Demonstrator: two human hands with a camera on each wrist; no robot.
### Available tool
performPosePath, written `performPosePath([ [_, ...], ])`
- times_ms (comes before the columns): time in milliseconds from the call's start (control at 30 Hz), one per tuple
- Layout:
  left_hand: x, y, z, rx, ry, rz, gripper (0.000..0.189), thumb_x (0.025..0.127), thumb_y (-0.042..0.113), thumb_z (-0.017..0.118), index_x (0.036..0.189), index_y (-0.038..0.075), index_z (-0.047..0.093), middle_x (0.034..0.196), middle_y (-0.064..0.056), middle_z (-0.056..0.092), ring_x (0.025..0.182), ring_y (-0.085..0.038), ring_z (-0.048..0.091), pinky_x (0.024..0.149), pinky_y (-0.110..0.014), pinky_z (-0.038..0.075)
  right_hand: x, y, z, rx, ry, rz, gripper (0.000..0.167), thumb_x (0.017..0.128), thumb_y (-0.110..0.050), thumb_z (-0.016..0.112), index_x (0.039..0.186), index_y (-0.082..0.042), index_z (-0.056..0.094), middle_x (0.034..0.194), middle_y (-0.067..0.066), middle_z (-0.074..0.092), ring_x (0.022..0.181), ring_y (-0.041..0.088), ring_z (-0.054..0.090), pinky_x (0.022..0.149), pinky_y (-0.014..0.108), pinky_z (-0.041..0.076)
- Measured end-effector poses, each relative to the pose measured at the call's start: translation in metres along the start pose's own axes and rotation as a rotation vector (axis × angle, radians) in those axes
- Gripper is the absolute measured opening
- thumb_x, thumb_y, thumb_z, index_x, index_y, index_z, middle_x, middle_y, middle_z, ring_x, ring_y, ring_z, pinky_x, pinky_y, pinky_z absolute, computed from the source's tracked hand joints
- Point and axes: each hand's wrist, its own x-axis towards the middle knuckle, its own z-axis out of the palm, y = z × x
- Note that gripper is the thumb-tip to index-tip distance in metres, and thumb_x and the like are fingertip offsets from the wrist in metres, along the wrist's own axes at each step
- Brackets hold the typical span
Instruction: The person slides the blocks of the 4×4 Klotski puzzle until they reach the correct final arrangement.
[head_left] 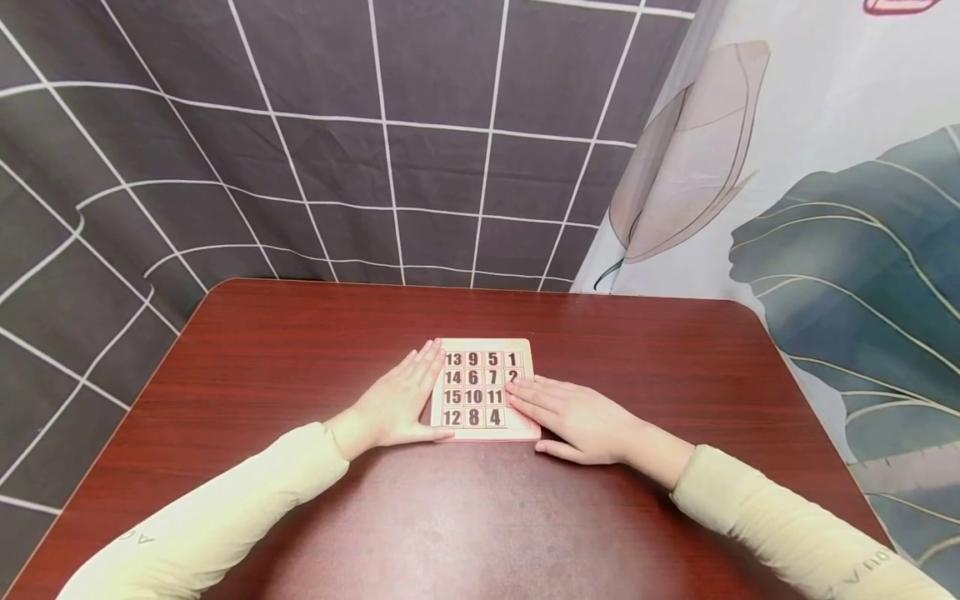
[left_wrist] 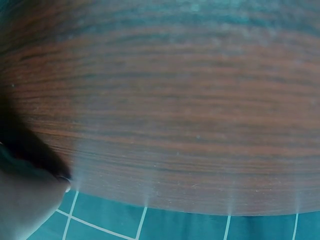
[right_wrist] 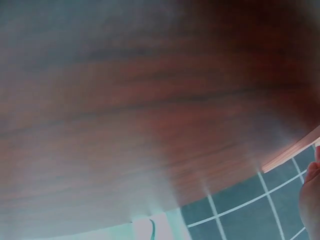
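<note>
A number sliding puzzle (head_left: 481,432) in a pale square frame lies flat on the table, its dark printed digits readable. Along its left side rests my left hand (head_left: 397,406), fingers straight near the 13 tile and thumb stretched across the lower left corner. My right hand (head_left: 588,421) reaches in from the right, with extended fingertips touching the right column under the 2 and covering the tile there. The thumb lies beside the lower right corner, where a slot without a number shows. Part of the left hand (left_wrist: 32,202) enters the left wrist view; right fingers (right_wrist: 312,187) show in the other.
The reddish-brown wooden table (head_left: 300,333) has rounded far corners. A dark grey curtain (head_left: 442,167) with white grid lines hangs behind it and along the left. On the right hangs a white curtain (head_left: 795,100) with large leaf prints.
</note>
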Motion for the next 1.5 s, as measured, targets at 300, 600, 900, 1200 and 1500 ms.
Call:
performPosePath([
  [300,-0.001,0.001,0.0,-0.011,0.02,0.007,0.117,0.091,0.068,0.067,0.162,-0.014,0.023,0.172,-0.032,0.022,0.163,-0.043,0.022,0.134,-0.052,0.027,0.012,-0.019,-0.001,0.017,0.0,-0.095,0.066,0.104,-0.042,0.064,0.155,-0.001,0.051,0.162,0.014,0.052,0.15,0.028,0.052,0.122,0.044,0.046],
  [600,0.0,0.001,-0.002,0.003,0.0,0.001,0.118,0.092,0.069,0.066,0.163,-0.014,0.022,0.173,-0.032,0.02,0.164,-0.043,0.021,0.134,-0.051,0.026,-0.005,-0.016,-0.004,0.031,-0.008,-0.058,0.065,0.104,-0.039,0.064,0.156,-0.003,0.05,0.163,0.012,0.052,0.151,0.03,0.051,0.133,0.033,0.028],
  [900,-0.001,0.002,-0.003,-0.001,0.001,0.0,0.118,0.092,0.069,0.066,0.162,-0.014,0.022,0.172,-0.033,0.021,0.163,-0.043,0.021,0.134,-0.051,0.025,-0.015,-0.01,-0.003,0.027,0.02,-0.056,0.064,0.103,-0.038,0.066,0.155,-0.003,0.053,0.16,0.012,0.055,0.149,0.026,0.053,0.122,0.046,0.045],
  [1200,-0.002,0.001,-0.003,-0.013,0.0,-0.008,0.117,0.091,0.067,0.067,0.163,-0.013,0.022,0.173,-0.032,0.02,0.164,-0.043,0.02,0.134,-0.052,0.026,0.013,-0.015,0.0,0.031,0.019,-0.111,0.068,0.103,-0.043,0.065,0.156,-0.003,0.051,0.162,0.012,0.053,0.15,0.027,0.052,0.123,0.043,0.045],
  [1500,-0.002,0.003,-0.006,-0.029,0.014,0.009,0.115,0.092,0.064,0.068,0.161,-0.016,0.023,0.171,-0.034,0.022,0.162,-0.045,0.024,0.133,-0.054,0.028,0.041,-0.02,0.003,0.002,-0.021,-0.169,0.07,0.103,-0.043,0.065,0.157,-0.001,0.05,0.162,0.012,0.053,0.152,0.024,0.05,0.125,0.039,0.043],
])
